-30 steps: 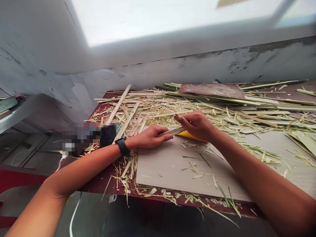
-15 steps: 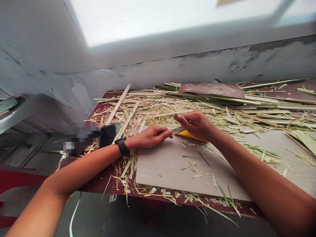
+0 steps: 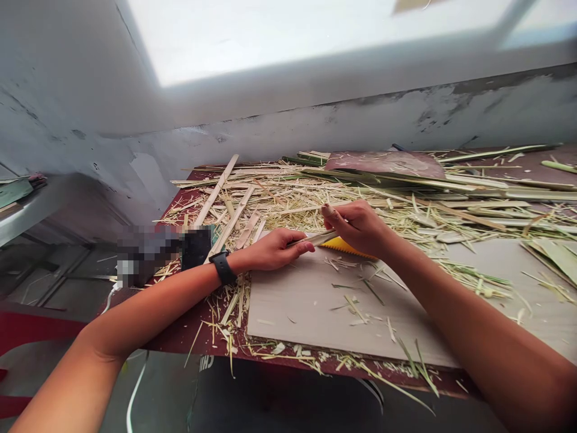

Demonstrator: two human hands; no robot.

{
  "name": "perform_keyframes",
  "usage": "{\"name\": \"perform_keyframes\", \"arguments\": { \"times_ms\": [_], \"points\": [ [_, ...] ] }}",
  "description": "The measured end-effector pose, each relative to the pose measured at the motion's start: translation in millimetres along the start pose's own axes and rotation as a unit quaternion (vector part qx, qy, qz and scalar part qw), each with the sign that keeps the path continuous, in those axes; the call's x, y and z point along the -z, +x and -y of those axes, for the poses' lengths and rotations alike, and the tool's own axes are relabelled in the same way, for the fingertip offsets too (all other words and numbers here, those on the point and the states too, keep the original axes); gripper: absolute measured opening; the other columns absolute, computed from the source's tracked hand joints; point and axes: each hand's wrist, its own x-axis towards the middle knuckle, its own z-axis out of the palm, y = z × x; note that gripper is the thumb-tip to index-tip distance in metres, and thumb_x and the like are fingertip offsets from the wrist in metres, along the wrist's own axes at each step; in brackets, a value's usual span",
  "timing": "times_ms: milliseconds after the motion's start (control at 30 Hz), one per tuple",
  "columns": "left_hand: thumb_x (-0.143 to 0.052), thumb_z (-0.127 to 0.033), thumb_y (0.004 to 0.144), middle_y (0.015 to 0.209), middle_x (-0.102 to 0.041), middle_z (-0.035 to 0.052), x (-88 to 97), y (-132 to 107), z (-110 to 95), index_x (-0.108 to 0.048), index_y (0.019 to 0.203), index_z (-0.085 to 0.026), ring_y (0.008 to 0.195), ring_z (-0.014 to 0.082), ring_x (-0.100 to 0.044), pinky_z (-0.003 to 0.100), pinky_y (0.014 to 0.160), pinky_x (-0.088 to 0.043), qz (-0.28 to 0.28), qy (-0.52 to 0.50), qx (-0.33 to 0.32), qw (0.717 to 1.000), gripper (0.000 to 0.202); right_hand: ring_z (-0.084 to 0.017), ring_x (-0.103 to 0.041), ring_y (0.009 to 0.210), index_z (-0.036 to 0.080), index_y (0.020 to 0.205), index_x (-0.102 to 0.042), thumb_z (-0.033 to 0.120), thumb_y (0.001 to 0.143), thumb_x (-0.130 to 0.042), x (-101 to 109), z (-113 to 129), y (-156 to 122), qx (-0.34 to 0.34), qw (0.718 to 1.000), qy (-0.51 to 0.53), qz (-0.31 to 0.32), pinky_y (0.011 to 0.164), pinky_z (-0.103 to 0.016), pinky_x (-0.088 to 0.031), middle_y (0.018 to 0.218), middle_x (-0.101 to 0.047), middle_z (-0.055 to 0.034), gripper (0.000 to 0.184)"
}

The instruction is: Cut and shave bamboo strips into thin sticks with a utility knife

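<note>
My left hand [image 3: 282, 248], with a dark watch [image 3: 222, 267] on its wrist, pinches a thin, pale strip that looks like bamboo [image 3: 320, 238]. The strip slants up to my right hand [image 3: 354, 221], which is closed in a fist. What the right fingers grip is hidden, so I cannot tell whether a blade is there. Just under the right hand lies a yellow piece with a toothed edge [image 3: 347, 245]. Both hands are above the far left part of a pale board [image 3: 306, 307] strewn with thin shavings.
Heaps of shavings and split bamboo strips [image 3: 288, 198] cover the dark red table [image 3: 189, 340] behind the board. Longer strips [image 3: 509, 193] and a brown sheet [image 3: 383, 163] lie at the back right. A black item [image 3: 196, 248] sits left; a white cable [image 3: 135, 391] hangs below.
My right hand has shifted very slightly to the right, and a little more of the strip shows between the hands. The left hand stays almost in place.
</note>
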Motion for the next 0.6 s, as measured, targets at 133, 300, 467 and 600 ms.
{"name": "perform_keyframes", "arguments": {
  "times_ms": [133,300,467,600],
  "points": [
    [-0.057,-0.041,0.104,0.062,-0.045,-0.0073,-1.4,0,4,-0.065,0.088,-0.015,0.053,0.0073,-0.038,0.024,0.054,-0.03,-0.045,-0.085,0.025,0.995,0.032,-0.018,-0.055,0.06,0.021,0.087,-0.069,0.084,0.101,-0.021,-1,-7,1,-0.038,0.996,-0.006,-0.086,0.062,-0.033,-0.041,0.065,-0.058,-0.0033,0.08],
    [-0.051,-0.054,0.106,0.06,-0.043,-0.0095,-3.3,2,12,-0.063,0.103,-0.015,0.044,0.0063,-0.035,0.022,0.044,-0.029,-0.117,-0.133,0.036,0.984,0.042,-0.022,-0.061,0.072,0.02,0.113,-0.064,0.085,0.1,-0.021,-2,-14,2,-0.093,0.995,-0.024,-0.039,0.07,-0.035,-0.046,0.083,-0.067,-0.0079,0.078],
    [-0.049,-0.053,0.108,0.061,-0.043,-0.0095,-4.8,4,14,-0.061,0.103,-0.016,0.044,0.0058,-0.036,0.02,0.041,-0.03,-0.182,-0.164,0.039,0.969,0.039,-0.02,-0.053,0.069,0.023,0.078,-0.056,0.084,0.1,-0.024,0,-13,0,-0.066,0.994,-0.047,0.079,0.068,-0.034,-0.04,0.074,-0.062,-0.0066,0.072],
    [-0.05,-0.048,0.109,0.059,-0.044,-0.0092,-6.0,5,12,-0.062,0.101,-0.016,0.043,0.0056,-0.037,0.019,0.04,-0.031,-0.194,-0.176,0.041,0.964,0.036,-0.018,-0.053,0.069,0.021,0.078,-0.063,0.081,0.092,-0.053,4,-14,-1,-0.067,0.978,-0.019,0.196,0.063,-0.032,-0.037,0.075,-0.064,-0.0048,0.062]
  ]
}}
